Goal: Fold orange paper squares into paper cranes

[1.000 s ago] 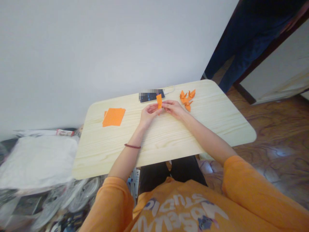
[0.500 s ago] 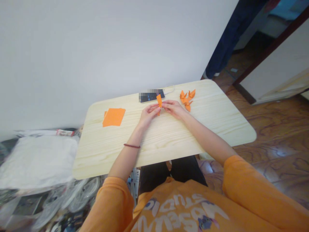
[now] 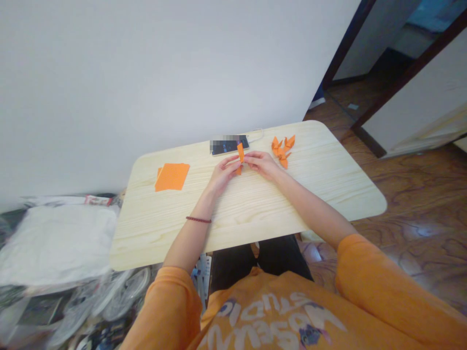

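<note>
Between my two hands, above the middle of the table, is a small folded piece of orange origami paper [image 3: 241, 151]. My left hand [image 3: 223, 174] pinches it from the left, with part of it showing below the thumb. From the other side my right hand [image 3: 261, 163] grips its right edge with thumb and fingertips. Several folded orange paper cranes [image 3: 282, 151] lie grouped to the right of my right hand. Flat orange paper squares [image 3: 173, 176] lie stacked, slightly askew, to the left.
A phone [image 3: 229, 146] with a white cable [image 3: 257, 136] lies at the table's back edge, close behind my hands. The light wooden table [image 3: 248, 214] stands against a white wall [image 3: 182, 73]. White bedding or bags [image 3: 62, 243] lie low at the left; a doorway opens at the right.
The person in dark trousers by the doorway has moved left, almost wholly behind the wall edge. My hands have barely shifted and still hold the folded paper.
</note>
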`<control>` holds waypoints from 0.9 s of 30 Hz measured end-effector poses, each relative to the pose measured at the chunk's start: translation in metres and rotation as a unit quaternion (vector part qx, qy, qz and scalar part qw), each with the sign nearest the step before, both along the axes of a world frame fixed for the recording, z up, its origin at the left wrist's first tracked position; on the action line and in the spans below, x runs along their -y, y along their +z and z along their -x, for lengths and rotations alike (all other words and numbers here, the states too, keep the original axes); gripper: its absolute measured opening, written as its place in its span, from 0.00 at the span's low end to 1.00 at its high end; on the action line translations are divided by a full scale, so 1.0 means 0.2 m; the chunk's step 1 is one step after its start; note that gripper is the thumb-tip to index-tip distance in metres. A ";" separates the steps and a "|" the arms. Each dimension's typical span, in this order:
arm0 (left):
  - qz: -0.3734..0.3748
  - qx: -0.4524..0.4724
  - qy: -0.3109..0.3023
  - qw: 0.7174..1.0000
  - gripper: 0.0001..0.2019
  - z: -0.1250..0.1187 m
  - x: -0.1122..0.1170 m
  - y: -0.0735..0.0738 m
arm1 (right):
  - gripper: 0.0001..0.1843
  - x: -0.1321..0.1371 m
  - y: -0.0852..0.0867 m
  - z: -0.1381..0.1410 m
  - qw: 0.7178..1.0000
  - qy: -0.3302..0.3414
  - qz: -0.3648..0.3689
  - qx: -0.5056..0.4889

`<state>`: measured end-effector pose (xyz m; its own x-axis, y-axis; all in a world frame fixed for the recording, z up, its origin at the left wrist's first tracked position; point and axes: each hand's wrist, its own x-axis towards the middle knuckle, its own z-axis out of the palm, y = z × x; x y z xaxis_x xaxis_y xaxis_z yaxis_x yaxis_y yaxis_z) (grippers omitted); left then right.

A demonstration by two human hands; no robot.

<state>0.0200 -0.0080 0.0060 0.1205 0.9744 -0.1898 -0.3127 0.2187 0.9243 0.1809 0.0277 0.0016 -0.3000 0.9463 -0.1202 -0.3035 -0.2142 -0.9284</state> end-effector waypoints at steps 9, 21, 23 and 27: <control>0.003 0.003 -0.024 1.000 0.21 0.01 -0.01 -0.01 | 0.19 0.00 0.01 0.00 1.000 -0.001 0.005 -0.001; -0.005 0.004 -0.035 0.999 0.19 0.02 0.00 -0.01 | 0.19 0.01 0.02 0.00 1.000 0.004 0.004 -0.015; 0.001 0.011 -0.035 0.999 0.19 0.02 0.00 -0.01 | 0.19 0.01 0.02 0.00 1.000 0.005 0.002 -0.018; 0.014 0.020 -0.030 0.999 0.18 0.02 0.00 0.00 | 0.17 0.00 0.01 0.00 1.000 0.009 -0.001 -0.015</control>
